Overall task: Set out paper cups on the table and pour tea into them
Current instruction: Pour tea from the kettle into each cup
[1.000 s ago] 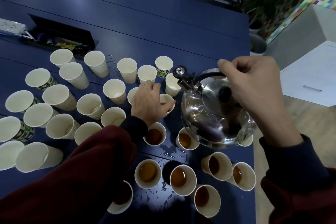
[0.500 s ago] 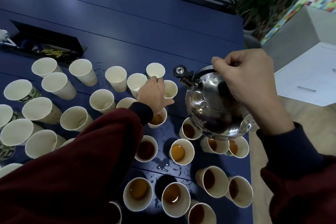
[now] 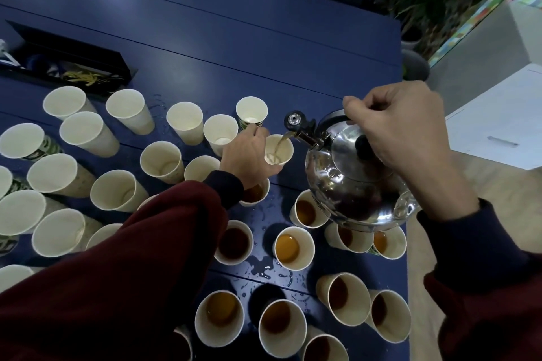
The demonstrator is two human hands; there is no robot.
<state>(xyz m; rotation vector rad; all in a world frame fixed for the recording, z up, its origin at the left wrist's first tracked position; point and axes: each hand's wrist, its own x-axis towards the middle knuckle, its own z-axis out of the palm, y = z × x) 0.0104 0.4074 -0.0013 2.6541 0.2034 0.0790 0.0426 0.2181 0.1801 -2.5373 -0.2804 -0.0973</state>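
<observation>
Change vs half a second ago: pour is live, tea stream point(image 3: 281, 142) now runs from kettle point(image 3: 352, 184) into cup point(image 3: 286, 151). Next fill under way; many empty cups point(image 3: 117, 190) wait at 9 o'clock. Left grip point(image 3: 249, 157) wraps that cup, which stands on the desk point(image 3: 264, 53) at its 3 o'clock. Right grip point(image 3: 404, 126) is clamped on the kettle handle, kettle body at its 7 o'clock.

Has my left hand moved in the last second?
Yes. The left hand moved farther across the dark blue table, from the now tea-filled paper cup to the next white paper cup, which it grips.
</observation>
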